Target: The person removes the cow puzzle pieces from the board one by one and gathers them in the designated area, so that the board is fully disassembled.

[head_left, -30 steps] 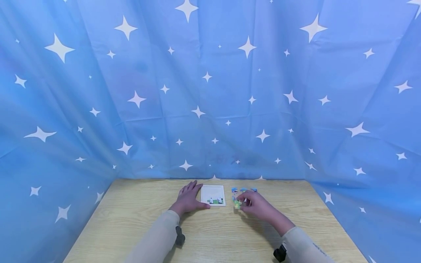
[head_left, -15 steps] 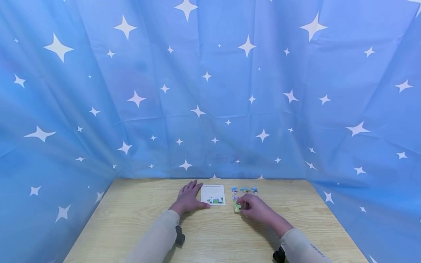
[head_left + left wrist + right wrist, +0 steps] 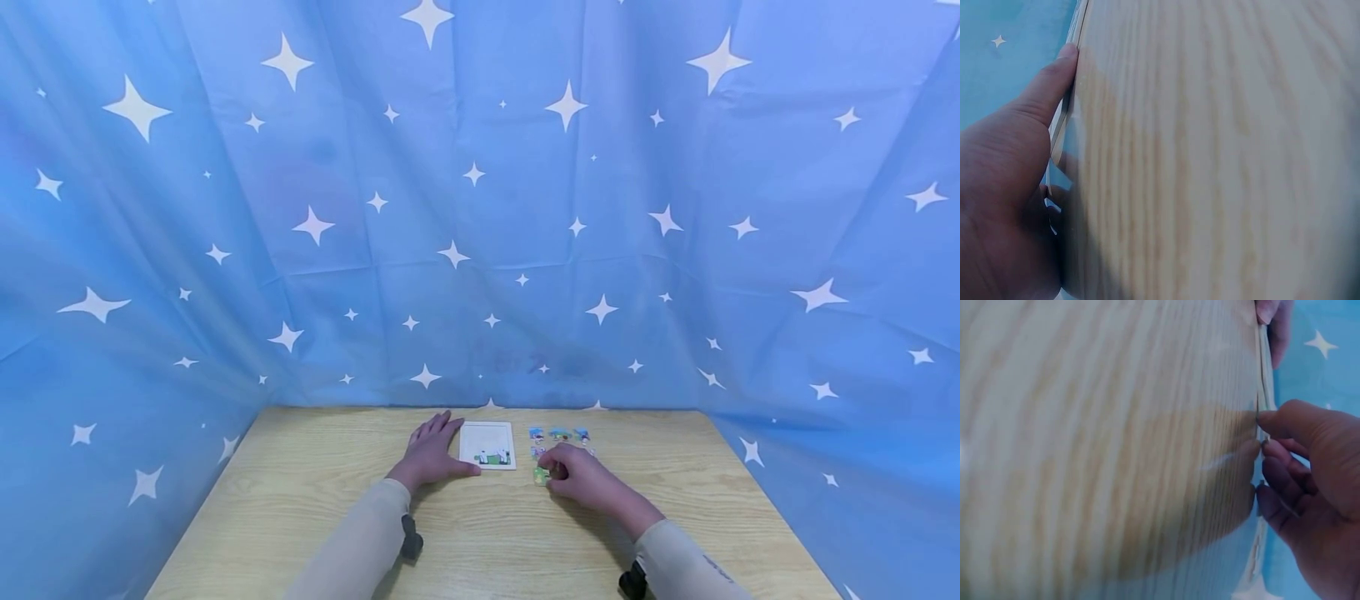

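In the head view, a square white puzzle tray [image 3: 486, 432] lies on the table, with a strip of cow-like picture pieces [image 3: 493, 457] along its lower edge. My left hand [image 3: 431, 458] rests at the tray's left side, thumb along the lower left corner and fingers spread toward the upper one. To the right, my right hand [image 3: 581, 475] pinches at a small green puzzle piece [image 3: 541, 476] low over the table, its fingers hiding part of it. In the right wrist view, thumb and fingertips [image 3: 1267, 419] meet right at the table surface.
Several colourful loose puzzle pieces [image 3: 559, 434] lie in rows beyond my right hand, some of them partly covered by it. A light wooden table [image 3: 480, 542] spans the front. A blue star-patterned curtain [image 3: 480, 208] hangs behind and along both sides.
My right hand has lowered slightly with the green piece, which has come nearer to me and now looks flat. The left hand and the tray stay in place.
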